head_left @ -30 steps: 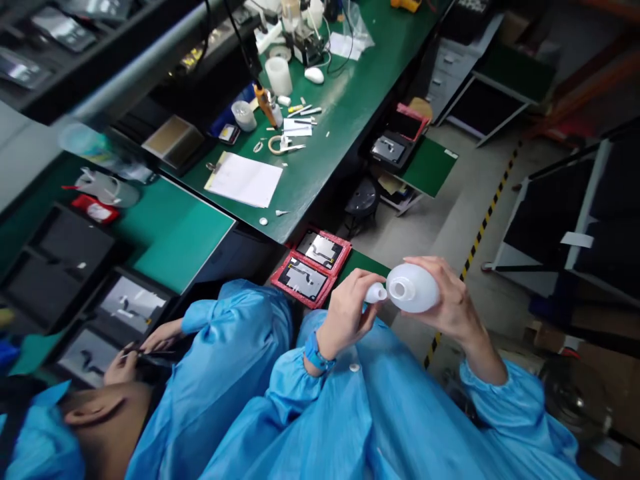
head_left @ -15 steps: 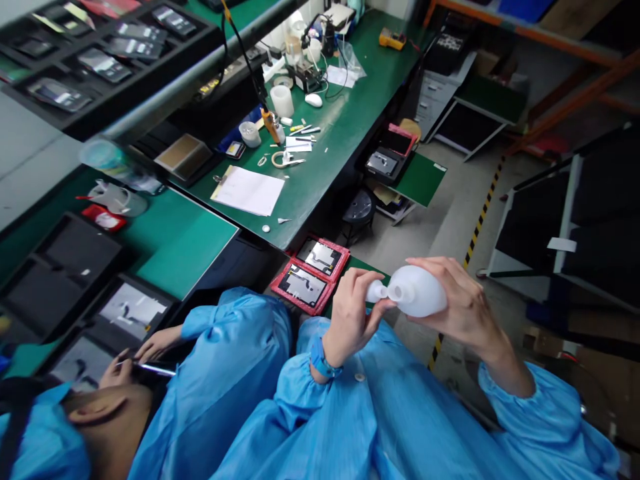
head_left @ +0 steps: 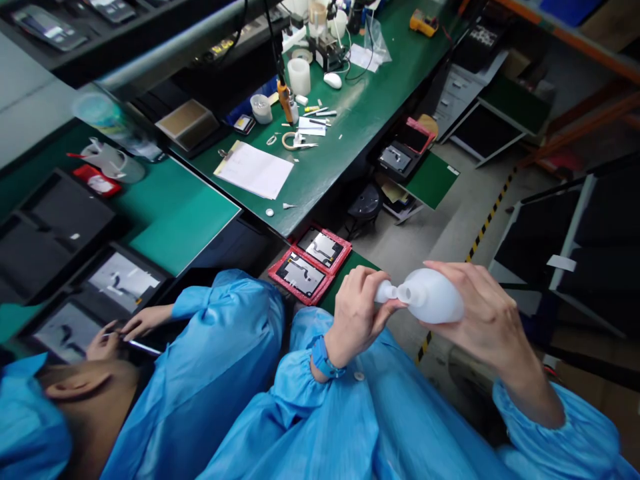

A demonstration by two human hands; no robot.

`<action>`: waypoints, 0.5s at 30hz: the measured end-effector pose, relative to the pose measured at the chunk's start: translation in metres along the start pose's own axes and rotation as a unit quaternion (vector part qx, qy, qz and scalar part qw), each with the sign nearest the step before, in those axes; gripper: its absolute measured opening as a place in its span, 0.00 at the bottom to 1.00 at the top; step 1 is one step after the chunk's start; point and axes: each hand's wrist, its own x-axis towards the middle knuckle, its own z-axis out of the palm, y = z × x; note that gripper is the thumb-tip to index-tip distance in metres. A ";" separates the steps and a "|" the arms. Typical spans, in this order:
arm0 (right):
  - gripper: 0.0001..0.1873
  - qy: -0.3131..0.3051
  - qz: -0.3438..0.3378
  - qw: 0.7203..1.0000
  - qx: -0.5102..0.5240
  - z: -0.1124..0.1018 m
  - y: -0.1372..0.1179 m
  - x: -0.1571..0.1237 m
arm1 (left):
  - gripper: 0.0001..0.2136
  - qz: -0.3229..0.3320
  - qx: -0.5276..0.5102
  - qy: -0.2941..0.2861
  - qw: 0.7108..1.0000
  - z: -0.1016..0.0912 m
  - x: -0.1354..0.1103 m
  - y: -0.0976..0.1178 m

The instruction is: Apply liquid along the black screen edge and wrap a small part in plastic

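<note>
My left hand (head_left: 351,319) is closed, its thumb and fingers pinching a small white plastic bottle (head_left: 384,292). A larger translucent white squeeze bottle (head_left: 439,297) lies tilted on its side in my right hand (head_left: 487,317), whose fingers wrap round its base. The open neck of the large bottle meets the narrow mouth of the small one in front of my lap. Whether liquid passes between them I cannot tell. Below and left of the bottles, a red-padded tray (head_left: 327,270) holds two flat panels with silver faces.
A co-worker in blue (head_left: 220,360) sits at my left, hands over a black tray (head_left: 163,270) of panels. The green bench (head_left: 320,180) ahead carries a clipboard (head_left: 255,170), tape, scissors (head_left: 305,145) and a screwdriver. A black stool (head_left: 364,202) stands beneath its edge.
The view has shifted, and both hands with the two bottles appear slightly further right. The bottle mouths stay together. The co-worker's hands remain over the tray.
</note>
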 end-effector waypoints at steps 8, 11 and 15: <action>0.38 -0.017 0.011 0.999 -0.025 -0.008 0.002 -0.001 | 0.15 -0.022 0.001 0.002 1.000 0.007 -0.003 0.000; 0.36 -0.018 0.008 0.999 -0.032 -0.011 0.003 -0.001 | 0.16 -0.014 0.016 0.010 1.000 0.008 -0.001 0.002; 0.34 -0.021 0.010 0.999 -0.041 -0.015 0.001 0.000 | 0.15 0.001 0.024 0.012 1.000 0.007 0.000 0.002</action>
